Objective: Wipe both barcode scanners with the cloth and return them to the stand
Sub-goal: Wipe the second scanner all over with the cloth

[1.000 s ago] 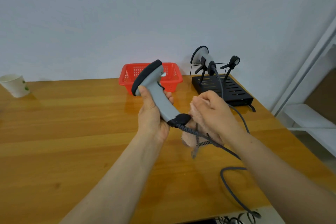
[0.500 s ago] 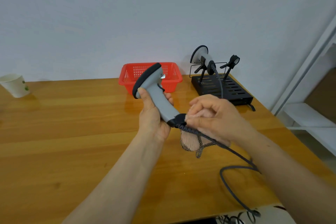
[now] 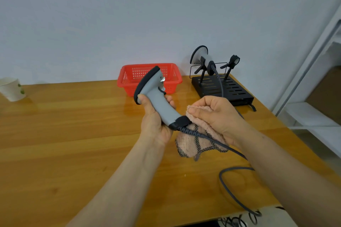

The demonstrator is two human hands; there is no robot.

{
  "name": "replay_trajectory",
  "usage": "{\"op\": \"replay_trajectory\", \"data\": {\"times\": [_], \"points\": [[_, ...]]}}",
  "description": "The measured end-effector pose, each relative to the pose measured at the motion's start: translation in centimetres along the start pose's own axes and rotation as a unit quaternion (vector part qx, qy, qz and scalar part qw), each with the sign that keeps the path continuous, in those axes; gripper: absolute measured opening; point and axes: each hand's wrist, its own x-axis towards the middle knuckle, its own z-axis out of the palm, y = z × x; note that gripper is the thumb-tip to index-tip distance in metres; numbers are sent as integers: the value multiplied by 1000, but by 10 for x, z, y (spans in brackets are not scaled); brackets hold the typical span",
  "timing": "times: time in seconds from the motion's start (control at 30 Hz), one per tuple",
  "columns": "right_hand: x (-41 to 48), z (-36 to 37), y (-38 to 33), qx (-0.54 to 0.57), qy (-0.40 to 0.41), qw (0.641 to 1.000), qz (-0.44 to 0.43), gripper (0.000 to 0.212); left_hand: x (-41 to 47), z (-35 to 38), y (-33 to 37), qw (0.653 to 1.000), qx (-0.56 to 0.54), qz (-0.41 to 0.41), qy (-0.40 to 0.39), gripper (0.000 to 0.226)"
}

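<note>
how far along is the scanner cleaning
Midway at best. The left hand holds one barcode scanner while the right hand presses the pink cloth at its cable end. Its clip on the stand is empty. The other scanner sits on the stand; whether it was wiped doesn't show.

I see one grey plastic barcode scanner (image 3: 159,101), black-rimmed, held aloft with its head tilted up-left. Its black butt touches the bunched pink cloth (image 3: 200,144) with checked edging. The second grey scanner (image 3: 200,56) sits on the black slotted metal stand (image 3: 235,90).
</note>
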Motion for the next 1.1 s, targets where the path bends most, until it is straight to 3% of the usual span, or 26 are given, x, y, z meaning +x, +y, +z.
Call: {"op": "replay_trajectory", "data": {"times": [0.1, 0.17, 0.27, 0.33, 0.43, 0.5, 0.63, 0.7, 0.87, 1.0, 1.1], "points": [[-2, 2, 3, -16, -35, 999, 21, 11, 2, -1, 2, 1000, 11, 11, -16, 58], [-1, 0, 6, -91, -52, 994, 15, 9, 0, -3, 1, 998, 55, 19, -22, 59], [7, -8, 1, -251, 24, 967, -41, 6, -2, -7, -1, 995, 97, 29, -15, 62], [10, -6, -12, -222, 72, 969, -84, 7, -3, -8, -2, 992, 118, 31, -12, 64], [11, 13, -35, -85, 100, 981, -141, 10, -4, -7, -10, 991, 133, 19, -8, 67], [13, 30, -35, -114, 116, 968, -189, 9, -6, -5, -16, 988, 151, 20, -19, 65], [11, 55, -12, -107, 84, 964, -229, 10, -9, -3, -18, 987, 153, 43, -40, 53], [9, 56, -6, -113, 69, 959, -250, 8, -8, -3, -12, 984, 168, 46, -20, 60], [3, 33, 8, -160, -55, 943, -285, 10, -2, -7, 1, 986, 163, 24, -12, 74], [2, 10, 10, -182, -117, 951, -220, 14, 0, -10, -1, 986, 163, 29, -17, 75], [9, -5, 9, -347, -105, 917, -166, 9, -2, -13, -3, 988, 151, 45, 7, 61]]}}
